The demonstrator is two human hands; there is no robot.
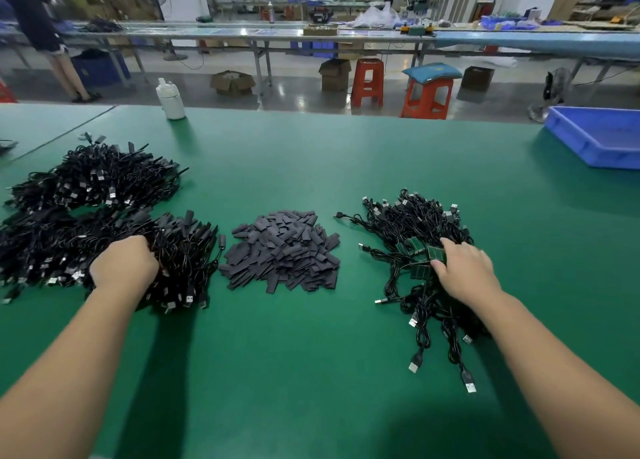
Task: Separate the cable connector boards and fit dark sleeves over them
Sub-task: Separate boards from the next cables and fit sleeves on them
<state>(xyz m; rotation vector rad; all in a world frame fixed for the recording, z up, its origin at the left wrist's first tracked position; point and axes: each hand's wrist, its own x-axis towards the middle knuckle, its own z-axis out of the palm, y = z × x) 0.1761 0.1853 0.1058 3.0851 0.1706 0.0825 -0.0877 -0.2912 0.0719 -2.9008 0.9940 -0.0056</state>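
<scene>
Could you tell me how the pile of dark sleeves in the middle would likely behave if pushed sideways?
The sleeves are small, flat, loose pieces, so they would probably slide and scatter rather than move together. They look thin, likely very light. On the green mat nothing hems them in.

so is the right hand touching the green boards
Touching. In the head view, the right hand lies on the cable bundle, its thumb and fingertips resting against the green boards with no gap showing between them.
</scene>
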